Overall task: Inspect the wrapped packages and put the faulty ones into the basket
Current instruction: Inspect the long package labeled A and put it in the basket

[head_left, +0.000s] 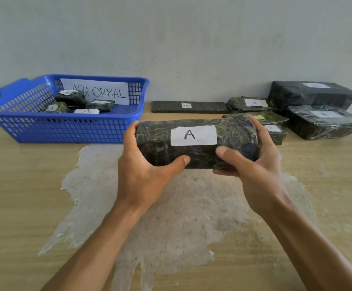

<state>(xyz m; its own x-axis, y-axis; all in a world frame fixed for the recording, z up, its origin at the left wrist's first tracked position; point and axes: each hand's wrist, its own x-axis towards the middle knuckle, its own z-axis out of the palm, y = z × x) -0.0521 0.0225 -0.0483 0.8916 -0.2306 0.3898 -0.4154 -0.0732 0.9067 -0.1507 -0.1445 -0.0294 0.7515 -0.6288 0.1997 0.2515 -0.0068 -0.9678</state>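
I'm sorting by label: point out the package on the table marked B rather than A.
The long flat package by the wall, just right of the blue basket, has a small B label; other readable table labels show A.

Held package [194, 143]: underside and both ends are lying hidden behind the left hand [143, 171] and right hand [252, 171].
Small packages [76, 101] in the blue basket [61, 129]: labels are reading too small to tell, and are partly covering the ABNORMAL sign [99, 91].
Far-right top package [313, 94]: label is blurring out.
Both forearms are running off the near edge.
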